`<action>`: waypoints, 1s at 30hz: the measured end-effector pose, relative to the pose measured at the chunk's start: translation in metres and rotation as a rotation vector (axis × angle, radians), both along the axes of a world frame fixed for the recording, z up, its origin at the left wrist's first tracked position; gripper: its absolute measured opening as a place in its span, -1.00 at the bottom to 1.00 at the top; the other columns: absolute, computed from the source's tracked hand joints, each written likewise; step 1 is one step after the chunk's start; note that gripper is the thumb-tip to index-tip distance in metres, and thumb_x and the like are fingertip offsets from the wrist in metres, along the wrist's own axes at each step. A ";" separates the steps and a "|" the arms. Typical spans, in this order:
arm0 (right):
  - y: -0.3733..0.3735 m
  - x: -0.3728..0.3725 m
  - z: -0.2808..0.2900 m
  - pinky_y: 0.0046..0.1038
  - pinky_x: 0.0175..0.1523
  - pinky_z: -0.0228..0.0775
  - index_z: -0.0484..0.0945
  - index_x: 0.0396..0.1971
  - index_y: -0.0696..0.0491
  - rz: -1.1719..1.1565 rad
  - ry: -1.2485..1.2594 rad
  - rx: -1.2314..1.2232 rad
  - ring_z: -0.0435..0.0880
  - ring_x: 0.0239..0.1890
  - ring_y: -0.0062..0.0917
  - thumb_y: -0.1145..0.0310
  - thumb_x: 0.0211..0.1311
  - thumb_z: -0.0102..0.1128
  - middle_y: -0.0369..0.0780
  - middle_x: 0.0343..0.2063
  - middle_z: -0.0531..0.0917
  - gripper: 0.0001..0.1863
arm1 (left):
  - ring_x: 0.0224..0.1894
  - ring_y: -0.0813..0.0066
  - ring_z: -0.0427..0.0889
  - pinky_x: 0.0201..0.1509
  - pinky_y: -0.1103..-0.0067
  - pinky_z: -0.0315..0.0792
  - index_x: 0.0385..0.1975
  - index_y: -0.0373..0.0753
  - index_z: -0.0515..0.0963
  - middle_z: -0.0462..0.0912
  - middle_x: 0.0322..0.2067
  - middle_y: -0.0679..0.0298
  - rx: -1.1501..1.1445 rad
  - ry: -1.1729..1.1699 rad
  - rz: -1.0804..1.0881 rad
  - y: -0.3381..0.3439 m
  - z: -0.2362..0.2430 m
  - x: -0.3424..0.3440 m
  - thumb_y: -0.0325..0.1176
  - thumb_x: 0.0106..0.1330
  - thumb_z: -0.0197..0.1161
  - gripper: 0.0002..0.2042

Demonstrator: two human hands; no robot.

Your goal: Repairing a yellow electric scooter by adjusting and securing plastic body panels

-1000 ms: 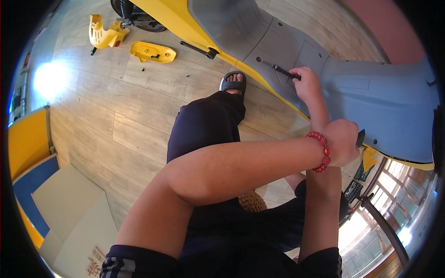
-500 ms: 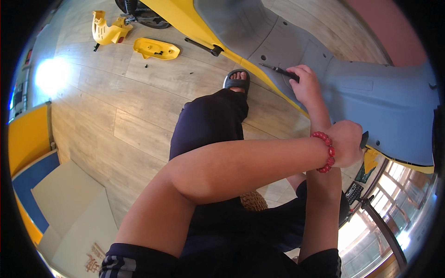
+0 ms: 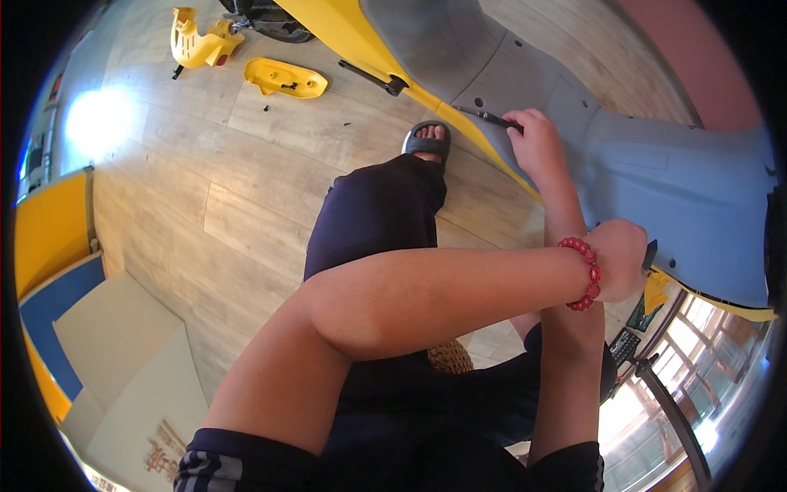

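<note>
My right hand (image 3: pixel 537 148) is closed around a black-handled screwdriver (image 3: pixel 500 121) with a thin metal shaft. The tool lies nearly level over the grey body panel of a yellow scooter (image 3: pixel 533 82), its tip near the yellow edge and beside a dark screw hole (image 3: pixel 479 102). Crossing over my right forearm, my left arm wears a red bead bracelet (image 3: pixel 584 273). My left hand (image 3: pixel 619 258) is a fist beside the blue-grey floorboard panel (image 3: pixel 697 197). A dark flat end (image 3: pixel 650 254) shows past its knuckles; the fingers themselves are mostly hidden.
On the wooden floor lie a yellow tray-shaped cover (image 3: pixel 287 78), a yellow slotted cover (image 3: pixel 201 41) and small dark bits. A black footrest (image 3: pixel 373 78) juts from the scooter's side. My sandalled foot (image 3: pixel 426 141) is near it. Boards (image 3: pixel 115 320) stand at the left.
My right hand has moved slightly left across the panel, and the screwdriver's tip now reaches nearer the yellow edge. My left hand stays in a fist at the panel; the view has shifted a little.
</note>
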State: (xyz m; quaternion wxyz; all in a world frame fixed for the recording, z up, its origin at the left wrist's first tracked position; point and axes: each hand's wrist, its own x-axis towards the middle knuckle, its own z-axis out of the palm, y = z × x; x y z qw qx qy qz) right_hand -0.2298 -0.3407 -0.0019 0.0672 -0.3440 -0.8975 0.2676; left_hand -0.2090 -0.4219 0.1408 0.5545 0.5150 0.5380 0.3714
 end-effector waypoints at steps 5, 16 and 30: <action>-0.006 -0.014 -0.004 -0.30 -0.06 0.40 0.63 -0.32 0.01 0.020 -0.011 0.028 0.54 -0.17 -0.26 0.43 -0.01 0.21 -0.18 -0.30 0.60 -0.80 | -0.26 0.00 0.60 -0.09 0.34 0.47 -0.42 -0.48 0.52 0.58 -0.44 -0.13 0.042 -0.031 0.010 -0.002 0.005 -0.005 -0.42 0.05 0.14 -0.79; -0.012 -0.043 -0.012 -0.31 -0.01 0.38 0.62 -0.30 0.00 0.028 0.040 0.099 0.53 -0.13 -0.28 0.41 0.01 0.21 -0.21 -0.29 0.60 -0.80 | -0.23 0.05 0.61 -0.09 0.40 0.50 -0.46 -0.45 0.57 0.60 -0.38 -0.12 0.020 -0.053 0.054 -0.002 0.003 -0.008 -0.44 0.01 0.17 -0.82; -0.011 -0.043 -0.007 -0.31 0.03 0.37 0.60 -0.27 0.00 0.066 0.112 0.185 0.51 -0.10 -0.29 0.47 -0.07 0.24 -0.21 -0.22 0.57 -0.73 | -0.24 -0.02 0.59 -0.08 0.35 0.47 -0.44 -0.49 0.52 0.58 -0.43 -0.14 0.034 -0.061 0.017 0.001 0.004 -0.009 -0.42 0.05 0.14 -0.79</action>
